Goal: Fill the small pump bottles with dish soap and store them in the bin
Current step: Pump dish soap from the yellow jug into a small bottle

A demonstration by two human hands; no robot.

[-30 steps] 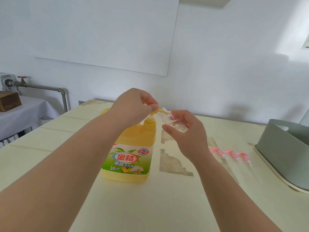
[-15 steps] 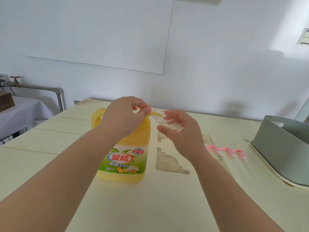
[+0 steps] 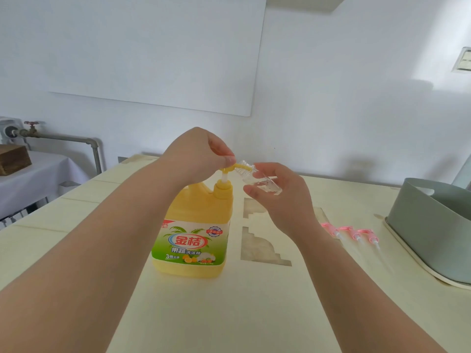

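Note:
A big yellow dish soap jug [image 3: 196,225] with a green label stands in the middle of the table. My left hand [image 3: 196,154] rests on top of its yellow pump head, fingers closed over it, and the white pump stem shows below. My right hand [image 3: 277,197] holds a small clear bottle [image 3: 257,178] tilted, its threaded neck around the pump spout. Three pink pump tops [image 3: 349,231] with clear tubes lie side by side on the table to the right. A grey-green bin [image 3: 433,225] stands at the right edge.
The pale yellow table [image 3: 229,301] has two cut-out patches right of the jug. Behind it is a white wall. At the far left stands a side table with a white cloth, a wooden box [image 3: 12,159] and a pipe with a valve.
The pump head has risen since half a second ago, and its white stem shows again. My left hand rose with it. The clear bottle stays at the spout.

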